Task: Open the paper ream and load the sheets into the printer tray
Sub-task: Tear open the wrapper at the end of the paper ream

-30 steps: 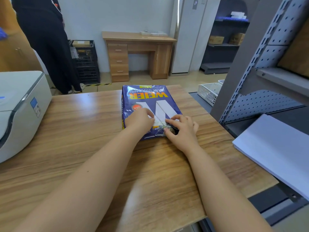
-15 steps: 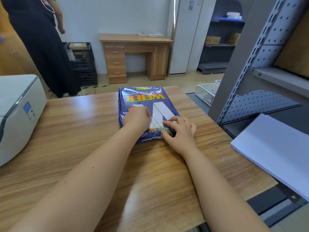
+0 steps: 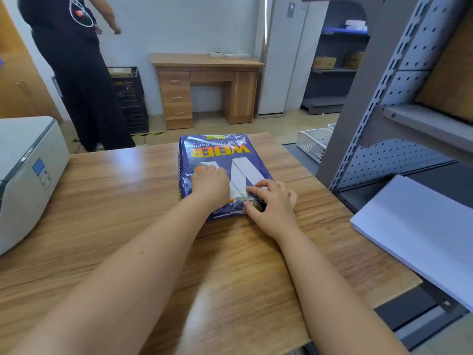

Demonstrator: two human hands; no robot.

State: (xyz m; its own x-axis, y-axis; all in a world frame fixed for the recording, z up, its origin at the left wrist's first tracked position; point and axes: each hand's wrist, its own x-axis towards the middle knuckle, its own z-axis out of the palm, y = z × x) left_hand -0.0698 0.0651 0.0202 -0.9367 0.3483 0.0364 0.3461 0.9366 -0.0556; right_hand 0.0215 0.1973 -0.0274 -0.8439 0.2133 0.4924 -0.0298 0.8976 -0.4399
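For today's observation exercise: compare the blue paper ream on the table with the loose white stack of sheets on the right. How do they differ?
The paper ream is sealed in a glossy blue wrapper with yellow lettering; the white stack is bare and unwrapped. The ream lies flat on the wooden table, the stack off it, on the grey shelving to the right. The left hand and right hand rest on the ream's near end; nothing touches the stack. Both are rectangular paper stacks.

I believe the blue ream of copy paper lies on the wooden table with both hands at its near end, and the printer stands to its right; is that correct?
Not quite: the head view shows the printer to the left of the ream, at the table's left edge. To the right lies a stack of loose white sheets. The rest holds: the left hand and right hand are at its near end.
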